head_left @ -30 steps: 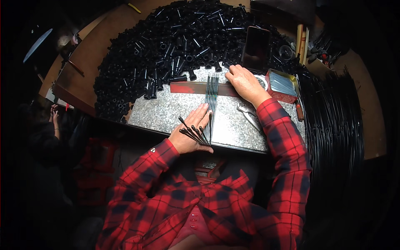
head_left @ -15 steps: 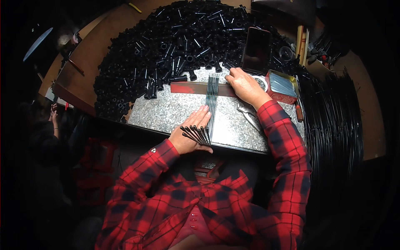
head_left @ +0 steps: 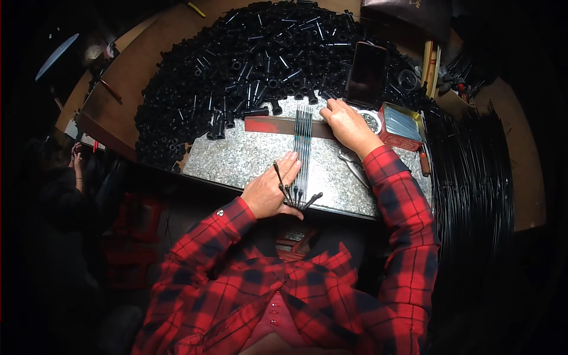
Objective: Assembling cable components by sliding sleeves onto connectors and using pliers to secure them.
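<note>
A bundle of thin metal rods (head_left: pixel 303 142) lies side by side across a long flat bar (head_left: pixel 271 124) on a speckled stone slab (head_left: pixel 228 158). My left hand (head_left: pixel 273 188) rests on the rods with its fingers stretched flat. Beyond its palm, at the slab's near edge, the rods' dark knobbed ends (head_left: pixel 299 194) fan out at different angles. My right hand (head_left: pixel 353 125) is closed on the bar's right end, its fingertips bent down and partly hidden. Close to the right wrist lies a pair of pliers (head_left: pixel 354 168), partly covered by the sleeve.
A large heap of black tubular parts (head_left: pixel 236 65) fills the back and left. Around the right hand are a phone (head_left: pixel 367 74), a round white-rimmed dish (head_left: pixel 371 120), a red tin of thin pins (head_left: pixel 402 127) and a wooden-handled tool (head_left: pixel 425 164). Long dark rods (head_left: pixel 473 171) hang at right. Another person's hands (head_left: pixel 77 161) show far left.
The knobbed ends have swung from a leftward fan into a wider spread reaching to the right. The rods over the bar lie slightly wider apart. Both hands stay nearly in place.
</note>
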Action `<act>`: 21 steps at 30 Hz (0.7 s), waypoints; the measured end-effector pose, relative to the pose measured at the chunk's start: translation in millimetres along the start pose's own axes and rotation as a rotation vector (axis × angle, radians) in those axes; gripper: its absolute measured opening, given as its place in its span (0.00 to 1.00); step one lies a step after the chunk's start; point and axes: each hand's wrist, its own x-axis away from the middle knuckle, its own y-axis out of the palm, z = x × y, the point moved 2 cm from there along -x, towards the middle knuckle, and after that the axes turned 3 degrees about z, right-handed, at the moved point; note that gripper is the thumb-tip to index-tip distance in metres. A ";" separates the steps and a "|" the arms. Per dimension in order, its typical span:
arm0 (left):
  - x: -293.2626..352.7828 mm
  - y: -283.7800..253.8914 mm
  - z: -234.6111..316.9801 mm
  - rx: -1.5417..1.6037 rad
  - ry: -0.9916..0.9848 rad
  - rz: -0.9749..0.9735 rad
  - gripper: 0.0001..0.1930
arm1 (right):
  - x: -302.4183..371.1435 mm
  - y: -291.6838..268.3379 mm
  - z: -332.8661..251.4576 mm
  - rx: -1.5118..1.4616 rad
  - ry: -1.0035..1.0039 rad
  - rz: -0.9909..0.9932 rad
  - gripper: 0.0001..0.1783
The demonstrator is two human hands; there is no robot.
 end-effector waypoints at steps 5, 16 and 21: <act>0.4 -0.6 -0.4 0.010 -0.020 -0.005 0.57 | 1.6 2.2 1.1 0.027 0.020 0.014 0.06; 1.1 0.5 -2.2 0.007 -0.011 -0.013 0.55 | -1.0 -1.1 -1.0 0.022 0.004 0.028 0.06; 0.7 0.9 -1.5 0.017 0.017 0.023 0.54 | 1.0 3.1 2.4 0.032 -0.015 0.051 0.05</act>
